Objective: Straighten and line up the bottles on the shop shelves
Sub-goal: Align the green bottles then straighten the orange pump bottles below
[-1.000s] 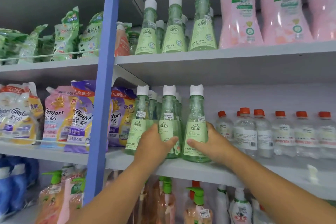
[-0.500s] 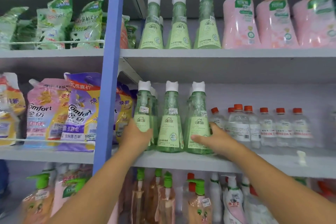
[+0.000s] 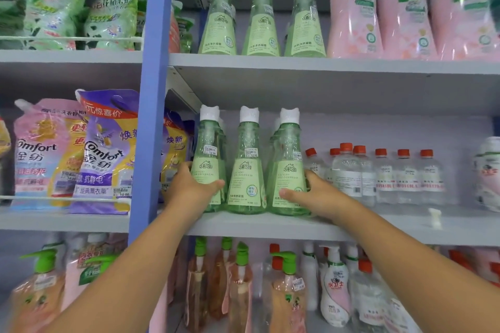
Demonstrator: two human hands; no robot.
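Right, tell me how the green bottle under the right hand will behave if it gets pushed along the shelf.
The green bottle flares to a broad base under a narrow neck, so it probably slides rather than tips. It looks full of liquid, so likely heavy for its size. The right hand grips it low; the glossy plastic may be slippery, and the neighbouring middle green bottle stands close enough to get nudged.

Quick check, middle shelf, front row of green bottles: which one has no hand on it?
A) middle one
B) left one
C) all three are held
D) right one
A: the left hand grips the left green bottle, the right hand grips the right green bottle, and the middle green bottle stands untouched between them.
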